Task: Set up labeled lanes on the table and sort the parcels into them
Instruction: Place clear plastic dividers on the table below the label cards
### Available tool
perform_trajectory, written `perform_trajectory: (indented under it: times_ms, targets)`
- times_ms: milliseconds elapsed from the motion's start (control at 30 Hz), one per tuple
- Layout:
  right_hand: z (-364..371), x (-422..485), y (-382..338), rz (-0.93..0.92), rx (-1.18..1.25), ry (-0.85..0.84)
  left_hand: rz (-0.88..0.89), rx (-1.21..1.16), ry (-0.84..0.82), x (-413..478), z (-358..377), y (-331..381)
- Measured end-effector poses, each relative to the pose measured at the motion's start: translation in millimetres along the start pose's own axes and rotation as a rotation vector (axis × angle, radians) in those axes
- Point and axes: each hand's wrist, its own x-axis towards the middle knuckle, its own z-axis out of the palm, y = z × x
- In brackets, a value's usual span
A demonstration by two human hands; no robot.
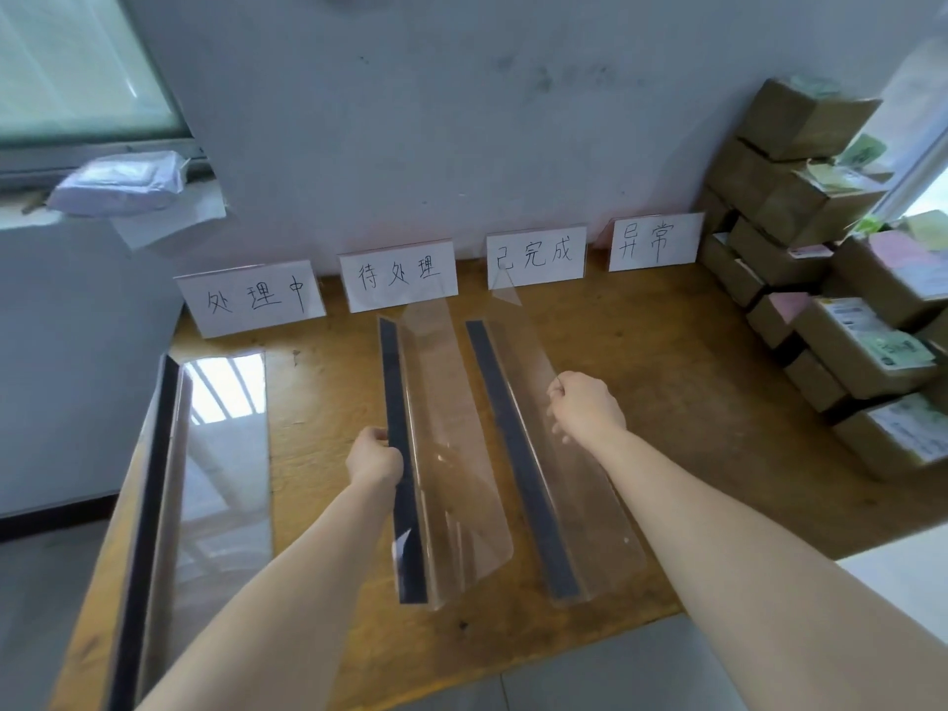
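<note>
Four label cards (400,275), three clear dividers (451,454), two hands (373,458), a stack of parcels (821,238).

Soft daylight pours in from the window (77,64) at upper left and a blown-out opening at the right edge. Bright glare streaks the clear panel (225,402) at lower left. Shadows stay faint on the counter (667,402). Wide-angle bending warps the edges, and the corners go soft.
</note>
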Motion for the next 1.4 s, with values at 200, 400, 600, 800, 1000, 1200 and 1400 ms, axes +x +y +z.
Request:
perform_trajectory:
  times_ms: [200, 400, 600, 800, 1000, 1200, 1400]
  targets:
    - [-19, -6, 12, 0.036, -0.030, 0.059, 0.016, 0.003, -0.105, -13, 27, 19]
    - [-56, -5, 48, 0.073, -0.018, 0.119, 0.011, -0.054, -0.229, -29, 69, 49]
    - [-85, 12, 86, 0.099, 0.054, 0.134, -0.053, -0.147, -0.323, -41, 109, 77]
    - [-103, 37, 113, 0.027, 0.165, 0.049, -0.084, -0.210, -0.341, -59, 147, 99]
    - [-113, 52, 137, 0.004, 0.135, 0.027, -0.112, -0.229, -0.308, -66, 176, 108]
    - [-132, 63, 166, 0.072, 0.099, 0.092, -0.146, -0.269, -0.297, -67, 207, 123]
    - [-160, 72, 188, 0.168, 0.044, 0.160, -0.157, -0.320, -0.352, -69, 237, 145]
